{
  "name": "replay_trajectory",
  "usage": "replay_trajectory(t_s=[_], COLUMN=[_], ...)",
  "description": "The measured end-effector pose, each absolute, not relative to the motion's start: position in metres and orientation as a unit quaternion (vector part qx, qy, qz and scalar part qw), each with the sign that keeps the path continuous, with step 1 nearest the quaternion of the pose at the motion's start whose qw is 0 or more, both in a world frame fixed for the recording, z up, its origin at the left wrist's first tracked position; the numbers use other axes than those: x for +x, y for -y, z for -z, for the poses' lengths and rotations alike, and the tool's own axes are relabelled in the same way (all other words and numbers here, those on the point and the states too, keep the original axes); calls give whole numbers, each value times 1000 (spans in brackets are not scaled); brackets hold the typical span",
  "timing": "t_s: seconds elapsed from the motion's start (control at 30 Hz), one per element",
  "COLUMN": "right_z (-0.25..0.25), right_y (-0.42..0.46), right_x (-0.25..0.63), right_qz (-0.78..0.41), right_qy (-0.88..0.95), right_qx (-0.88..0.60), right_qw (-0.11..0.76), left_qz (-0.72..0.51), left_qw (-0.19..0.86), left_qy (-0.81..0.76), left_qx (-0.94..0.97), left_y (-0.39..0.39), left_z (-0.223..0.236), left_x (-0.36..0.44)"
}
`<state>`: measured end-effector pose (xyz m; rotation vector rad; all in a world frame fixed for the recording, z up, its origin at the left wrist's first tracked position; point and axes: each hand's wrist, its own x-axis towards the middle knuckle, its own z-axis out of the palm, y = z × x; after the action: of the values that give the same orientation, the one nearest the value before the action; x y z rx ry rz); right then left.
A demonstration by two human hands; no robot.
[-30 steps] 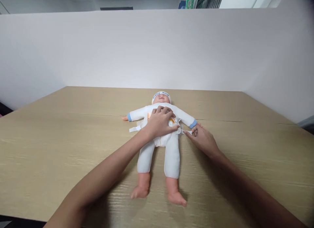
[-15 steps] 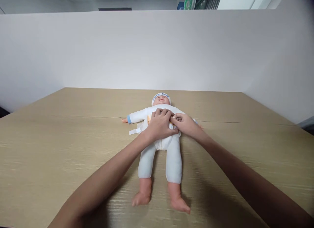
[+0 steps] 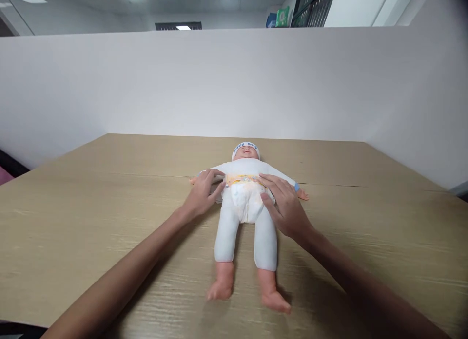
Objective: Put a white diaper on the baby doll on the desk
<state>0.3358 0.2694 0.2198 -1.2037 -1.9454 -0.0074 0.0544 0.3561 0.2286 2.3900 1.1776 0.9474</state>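
A baby doll (image 3: 228, 232) in a white suit lies on its back, feet toward me, with a lettered white headband. Around its hips is a white diaper (image 3: 248, 200) with an orange patterned waistband. At the diaper's left edge is my left hand (image 3: 204, 190), its thumb and fingers apart. Whether those fingertips touch the side tab there is unclear. My right hand (image 3: 287, 205) rests over the diaper's right side, fingers stretched out and thumb spread, holding nothing. The diaper's right side is partly hidden under it.
The doll lies on a wide wooden table (image 3: 109, 222) with a seam running across it. A white partition (image 3: 234, 85) rises behind the table. Beyond it, a green package (image 3: 282, 17) and a dark rack (image 3: 314, 8) show.
My hands have moved apart from the diaper's front, the left to its left side and the right outward. The orange waistband now shows, and the camera view has tilted up slightly.
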Motion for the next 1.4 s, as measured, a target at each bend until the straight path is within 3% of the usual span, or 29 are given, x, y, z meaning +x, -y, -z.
replay_trajectory(t_s=[0.13, 0.23, 0.4, 0.63, 0.83, 1.07, 1.23, 1.4], right_z=[-248, -263, -266, -265, -268, -260, -256, -268], right_y=[-287, -306, -328, -330, -328, -334, -343, -322], right_x=[306, 281, 259, 259, 263, 271, 276, 273], right_qz=[31, 11, -21, -47, -48, -49, -56, -22], right_qy=[772, 778, 761, 743, 772, 775, 752, 727], right_qx=[-477, -508, -592, -624, -596, -588, -599, -586], right_qw=[420, 371, 265, 239, 215, 227, 271, 357], left_qz=[-252, -205, -197, -299, -341, -426, -430, -492], left_qw=[65, 70, 174, 326, 478, 530, 497, 363], left_qy=[-506, -555, -583, -504, -342, -294, -324, -382], left_qx=[822, 803, 769, 742, 734, 672, 680, 693], left_y=[-351, -350, -360, -370, -369, -373, -368, -337], left_z=[-209, -200, -205, -241, -248, -228, -215, -226], left_x=[40, 35, 29, 51, 90, 85, 82, 85])
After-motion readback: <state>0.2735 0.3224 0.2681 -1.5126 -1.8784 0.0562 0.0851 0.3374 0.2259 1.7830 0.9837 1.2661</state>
